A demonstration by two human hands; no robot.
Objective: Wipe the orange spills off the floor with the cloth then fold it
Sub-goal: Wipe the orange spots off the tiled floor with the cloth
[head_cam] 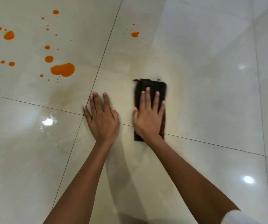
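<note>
A dark brown folded cloth (pixel 152 85) lies flat on the glossy cream tiled floor (pixel 211 94). My right hand (pixel 147 117) presses on it with straight, spread fingers. My left hand (pixel 102 118) rests flat on the bare floor just left of the cloth, fingers straight. Orange spills lie to the upper left: a large blot (pixel 63 69), a round drop (pixel 49 59) above it, another blot (pixel 9 35) at the far left and several small specks. A smaller orange spot (pixel 134 34) sits above the cloth.
A faint yellowish smear (pixel 60 97) marks the tile left of my left hand. Dark grout lines (pixel 104 52) cross the floor. Bright light reflections (pixel 47 122) shine on the tiles.
</note>
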